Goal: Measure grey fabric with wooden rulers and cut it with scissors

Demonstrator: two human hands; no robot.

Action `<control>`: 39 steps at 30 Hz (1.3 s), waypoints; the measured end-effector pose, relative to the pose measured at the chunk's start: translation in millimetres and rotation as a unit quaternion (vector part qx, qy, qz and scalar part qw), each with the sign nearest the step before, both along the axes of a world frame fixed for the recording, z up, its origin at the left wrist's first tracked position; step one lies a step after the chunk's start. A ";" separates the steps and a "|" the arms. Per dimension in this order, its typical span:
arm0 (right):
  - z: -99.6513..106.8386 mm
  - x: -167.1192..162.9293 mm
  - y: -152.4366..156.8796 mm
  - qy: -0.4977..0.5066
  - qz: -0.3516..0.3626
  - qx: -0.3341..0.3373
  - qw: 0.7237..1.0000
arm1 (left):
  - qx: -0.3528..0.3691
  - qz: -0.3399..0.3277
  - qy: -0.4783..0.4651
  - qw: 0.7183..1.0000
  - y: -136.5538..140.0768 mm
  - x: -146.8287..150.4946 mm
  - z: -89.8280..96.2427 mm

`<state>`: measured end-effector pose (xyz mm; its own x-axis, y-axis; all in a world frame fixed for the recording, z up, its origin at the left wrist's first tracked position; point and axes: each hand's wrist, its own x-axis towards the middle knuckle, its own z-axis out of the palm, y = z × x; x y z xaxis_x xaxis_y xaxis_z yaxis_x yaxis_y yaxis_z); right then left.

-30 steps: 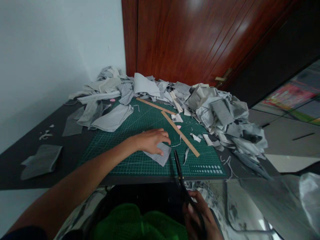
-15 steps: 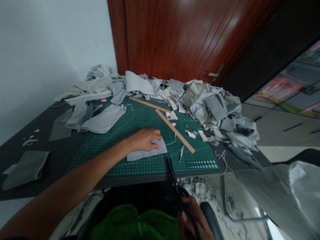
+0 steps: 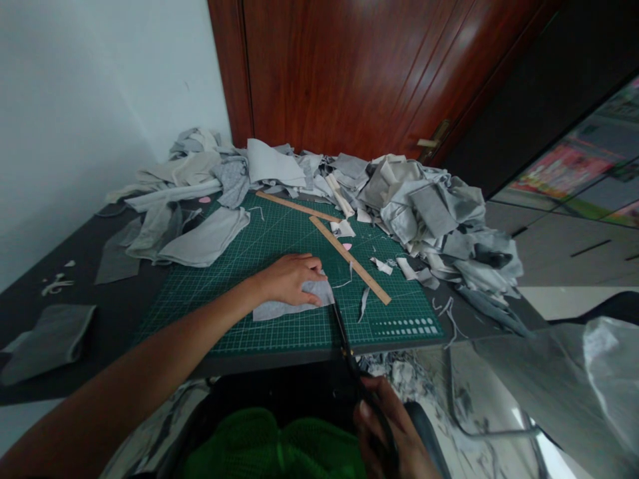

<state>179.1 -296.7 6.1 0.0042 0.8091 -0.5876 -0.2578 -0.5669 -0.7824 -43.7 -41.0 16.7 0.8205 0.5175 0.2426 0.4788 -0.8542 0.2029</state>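
My left hand [image 3: 295, 279] rests on a small piece of light grey fabric [image 3: 279, 310], holding it against the green cutting mat [image 3: 234, 336]. Its fingers are bent, and the thumb lies on the cloth. Black-handled scissors [image 3: 344, 339] are gripped in my right hand [image 3: 392, 426] at the mat's front edge. The blade tips reach the fabric's right-hand corner; I cannot tell whether cloth is between them. A narrow fabric strip [image 3: 363, 305] lies just right of the blades.
Two wooden rulers [image 3: 349, 259] [image 3: 294, 205] lie on the mat. Heaped fabric scraps [image 3: 424, 206] line the back and right; folded cloth [image 3: 207, 236] and a grey piece [image 3: 52, 340] lie left. A clear plastic sheet [image 3: 564, 372] hangs at the right.
My right hand has pushed the scissors slightly forward, so their tips now meet the fabric's corner. My left hand has stayed on the fabric. The view has shifted slightly.
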 end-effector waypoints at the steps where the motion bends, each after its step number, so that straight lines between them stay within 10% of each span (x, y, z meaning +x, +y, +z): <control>1: 0.1 0.6 -0.9 -0.002 0.001 0.000 1.000 | -0.001 -0.003 -0.003 1.000 0.4 -0.3 -0.7; 39: 2.2 5.3 3.8 -0.033 0.051 0.040 0.997 | -0.023 -0.008 -0.031 0.999 2.5 0.5 -0.7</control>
<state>184.4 -293.0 8.2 -0.0437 0.8521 -0.5216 -0.1476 -0.5218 -0.8402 -43.3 -38.5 16.1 0.8129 0.5162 0.2697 0.4502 -0.8507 0.2712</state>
